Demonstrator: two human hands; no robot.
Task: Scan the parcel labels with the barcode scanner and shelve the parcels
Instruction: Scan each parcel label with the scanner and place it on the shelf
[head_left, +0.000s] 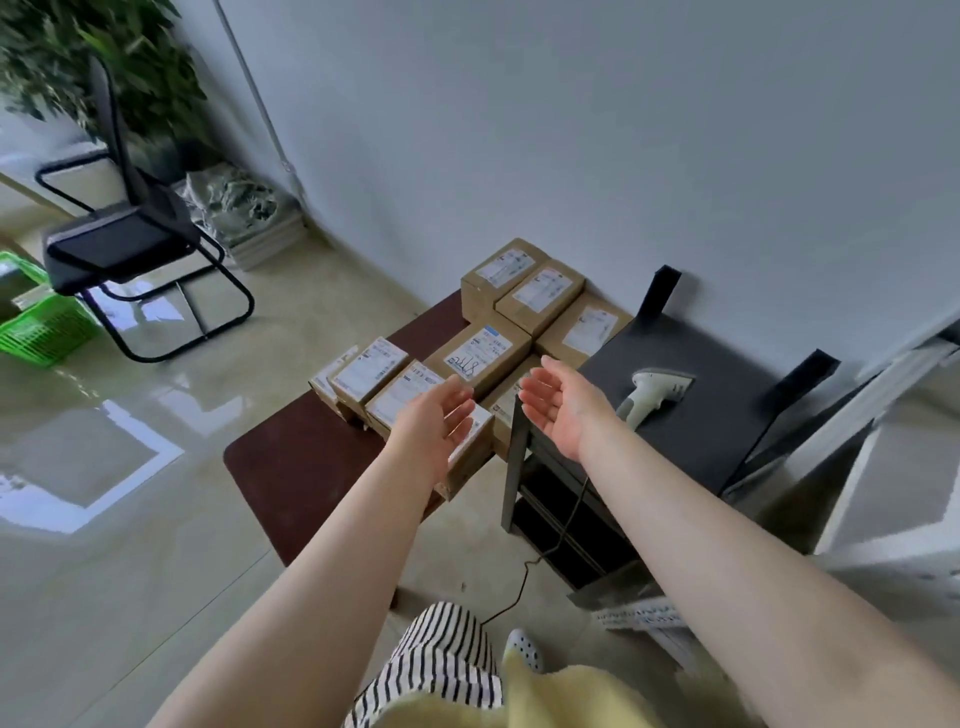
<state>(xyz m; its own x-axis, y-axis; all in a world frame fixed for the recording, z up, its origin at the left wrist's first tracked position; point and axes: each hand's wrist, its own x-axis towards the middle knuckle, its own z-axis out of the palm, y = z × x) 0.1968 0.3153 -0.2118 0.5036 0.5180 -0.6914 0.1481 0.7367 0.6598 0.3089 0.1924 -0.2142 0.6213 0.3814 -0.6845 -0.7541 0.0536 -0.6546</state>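
Several brown cardboard parcels with white labels lie on a low dark-brown table (291, 467). One parcel (480, 353) in the middle bears blue handwriting. A white barcode scanner (652, 395) lies on top of a dark grey shelf unit (727, 415) at the right, its cable hanging down to the floor. My left hand (436, 421) hovers palm-up over the nearest parcel (470, 447), fingers apart, holding nothing. My right hand (558, 402) is also open and palm-up, above the gap between the parcels and the shelf unit, left of the scanner.
A black chair (130, 234) stands at the left on a glossy tiled floor, with a green basket (41, 322) beside it and a plant (104, 67) behind. A white wall runs behind the table. A pale frame (857, 415) leans at the right.
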